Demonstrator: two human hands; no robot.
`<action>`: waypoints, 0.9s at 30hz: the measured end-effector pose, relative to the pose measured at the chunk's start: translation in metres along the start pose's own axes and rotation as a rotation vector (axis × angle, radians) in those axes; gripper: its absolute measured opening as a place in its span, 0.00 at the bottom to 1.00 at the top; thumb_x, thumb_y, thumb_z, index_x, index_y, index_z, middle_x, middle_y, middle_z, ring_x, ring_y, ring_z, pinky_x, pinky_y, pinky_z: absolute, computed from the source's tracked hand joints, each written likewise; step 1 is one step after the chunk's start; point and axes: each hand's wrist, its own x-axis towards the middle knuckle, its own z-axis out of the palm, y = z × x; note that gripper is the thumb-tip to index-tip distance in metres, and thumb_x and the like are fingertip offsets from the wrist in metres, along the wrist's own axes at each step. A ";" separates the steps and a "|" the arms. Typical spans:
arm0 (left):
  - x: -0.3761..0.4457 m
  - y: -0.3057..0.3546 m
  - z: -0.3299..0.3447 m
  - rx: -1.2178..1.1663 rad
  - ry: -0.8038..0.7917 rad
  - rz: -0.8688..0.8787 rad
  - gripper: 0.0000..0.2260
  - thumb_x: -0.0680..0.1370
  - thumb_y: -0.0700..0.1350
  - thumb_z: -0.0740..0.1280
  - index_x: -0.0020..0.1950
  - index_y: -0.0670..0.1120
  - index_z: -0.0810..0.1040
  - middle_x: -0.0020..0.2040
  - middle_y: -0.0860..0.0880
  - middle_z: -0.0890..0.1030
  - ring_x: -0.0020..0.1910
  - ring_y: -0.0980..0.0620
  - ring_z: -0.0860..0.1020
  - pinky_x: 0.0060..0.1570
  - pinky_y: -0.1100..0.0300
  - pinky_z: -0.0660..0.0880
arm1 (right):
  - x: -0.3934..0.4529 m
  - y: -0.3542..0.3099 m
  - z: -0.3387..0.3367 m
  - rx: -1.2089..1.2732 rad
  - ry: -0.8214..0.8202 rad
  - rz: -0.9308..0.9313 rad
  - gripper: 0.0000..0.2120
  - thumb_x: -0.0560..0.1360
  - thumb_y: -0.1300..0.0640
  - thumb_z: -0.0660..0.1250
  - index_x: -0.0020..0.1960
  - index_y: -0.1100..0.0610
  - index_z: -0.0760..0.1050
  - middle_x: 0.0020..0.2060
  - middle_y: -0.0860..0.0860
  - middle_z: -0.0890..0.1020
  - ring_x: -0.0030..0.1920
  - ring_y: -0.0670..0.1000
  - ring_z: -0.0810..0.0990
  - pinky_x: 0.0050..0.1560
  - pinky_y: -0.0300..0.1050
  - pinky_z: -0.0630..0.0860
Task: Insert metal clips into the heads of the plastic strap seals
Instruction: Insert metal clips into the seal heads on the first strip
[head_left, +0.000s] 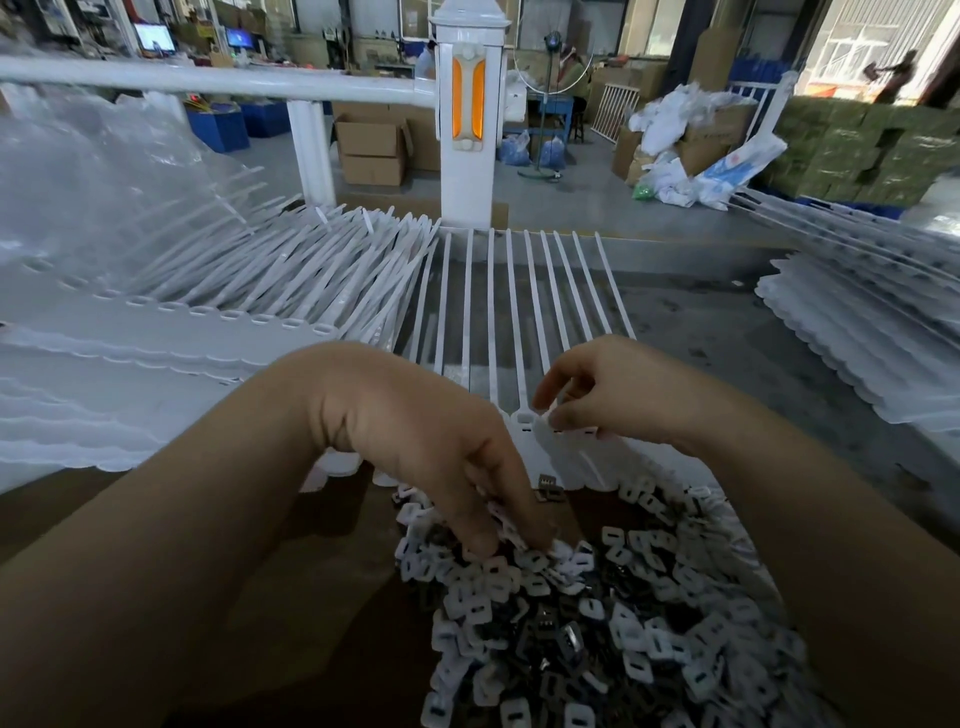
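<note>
Strap seals (514, 322) lie in a joined row across the middle of the counter (727, 332), their thin white tails running away toward the white railing post (470, 119) and their flat heads nearest the person. More sheets of the same seals are heaped to the left (218, 291) and stacked at the right (862, 332). Close in front sits a loose pile of clips (597, 623), white plastic pieces mixed with dark metal ones. The left hand (415, 441) reaches down into that pile, fingers curled and buried among the pieces; whether its grip has closed on one I cannot tell. The right hand (618, 389) hovers at the seal heads (524, 421), thumb and forefinger pinched together on something small and pale right at a head.
</note>
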 end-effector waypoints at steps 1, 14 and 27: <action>-0.015 0.002 -0.012 -0.134 -0.116 -0.105 0.18 0.75 0.46 0.71 0.65 0.55 0.79 0.66 0.61 0.77 0.66 0.64 0.73 0.64 0.71 0.68 | -0.001 -0.002 -0.001 -0.007 -0.006 -0.017 0.06 0.73 0.56 0.73 0.45 0.45 0.81 0.42 0.47 0.82 0.43 0.50 0.83 0.42 0.46 0.83; -0.008 -0.020 -0.022 -0.123 0.698 -0.414 0.04 0.79 0.46 0.68 0.46 0.51 0.81 0.37 0.54 0.83 0.34 0.61 0.79 0.34 0.65 0.72 | -0.010 -0.020 0.002 -0.043 -0.321 -0.252 0.05 0.70 0.55 0.76 0.44 0.47 0.82 0.37 0.43 0.83 0.35 0.41 0.80 0.38 0.42 0.79; -0.001 -0.031 -0.015 -0.391 0.859 -0.421 0.03 0.78 0.40 0.69 0.49 0.44 0.81 0.36 0.51 0.81 0.31 0.57 0.73 0.32 0.63 0.71 | -0.007 -0.028 0.020 -0.125 -0.154 -0.285 0.04 0.70 0.51 0.76 0.40 0.45 0.81 0.36 0.35 0.81 0.37 0.34 0.79 0.35 0.28 0.73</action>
